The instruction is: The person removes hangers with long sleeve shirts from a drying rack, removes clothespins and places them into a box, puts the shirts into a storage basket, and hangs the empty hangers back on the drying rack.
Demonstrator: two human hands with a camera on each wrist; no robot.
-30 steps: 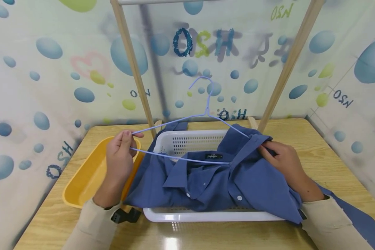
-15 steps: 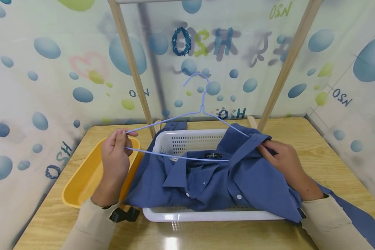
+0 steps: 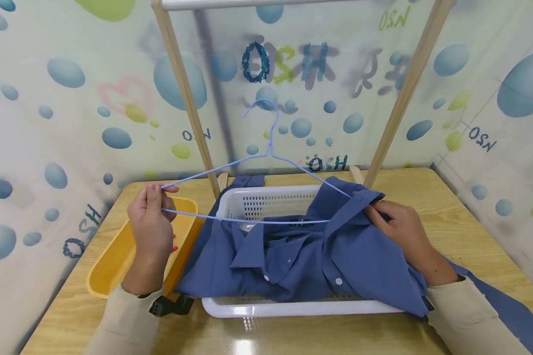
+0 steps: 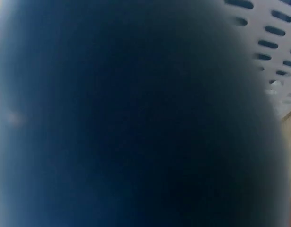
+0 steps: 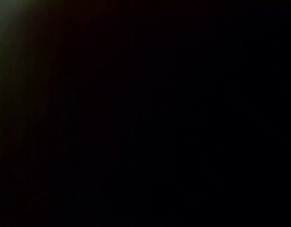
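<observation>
In the head view my left hand (image 3: 150,227) pinches the left end of a light-blue wire hanger (image 3: 302,222), its hook pointing up. The hanger's right end runs under the collar and shoulder of a dark blue button-up shirt (image 3: 360,256). My right hand (image 3: 401,231) grips the shirt at that shoulder, partly hidden by cloth. The shirt lies across a white perforated basket (image 3: 231,310), one sleeve trailing off to the right. Dark blue blur fills most of the left wrist view, with basket holes at its upper right. The right wrist view is nearly black.
A yellow tray (image 3: 98,276) with small red items stands left of the basket on the wooden table (image 3: 448,207). Behind rises a rack with wooden posts (image 3: 399,108) and a white bar (image 3: 257,4). A bubble-patterned sheet covers the walls.
My left hand has moved left with the hanger, drawing its hook leftward as well. The red items in the tray have come into view. My right hand stays nearly still on the shirt.
</observation>
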